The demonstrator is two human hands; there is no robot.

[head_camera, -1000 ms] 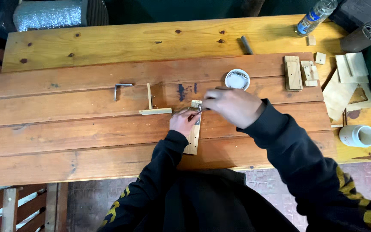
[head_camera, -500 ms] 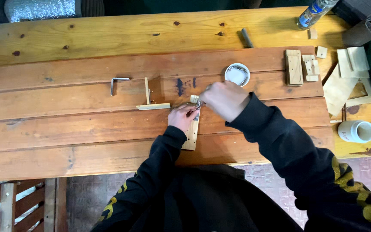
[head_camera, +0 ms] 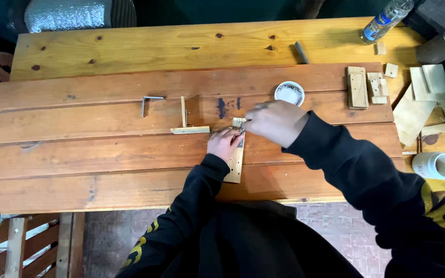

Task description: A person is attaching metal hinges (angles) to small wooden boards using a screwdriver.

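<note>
Left hand point(head_camera: 224, 143) flat, pressing wood strip point(head_camera: 235, 167); right hand point(head_camera: 274, 122) curled, pinching strip's top.

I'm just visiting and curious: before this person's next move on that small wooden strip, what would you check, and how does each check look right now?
1. Wooden strip lies flat on the workbench: ok.
2. Left hand rests on the strip, pinning it: ok.
3. Right hand is at the strip's far end, fingers pinched together; what it holds: cannot tell.
4. T-shaped wooden piece lies just left of the left hand, apart from it: ok.
5. Small round white dish sits close behind the right hand, where a knock seems possible: not ok.
6. Metal bracket lies well away to the left: ok.
</note>
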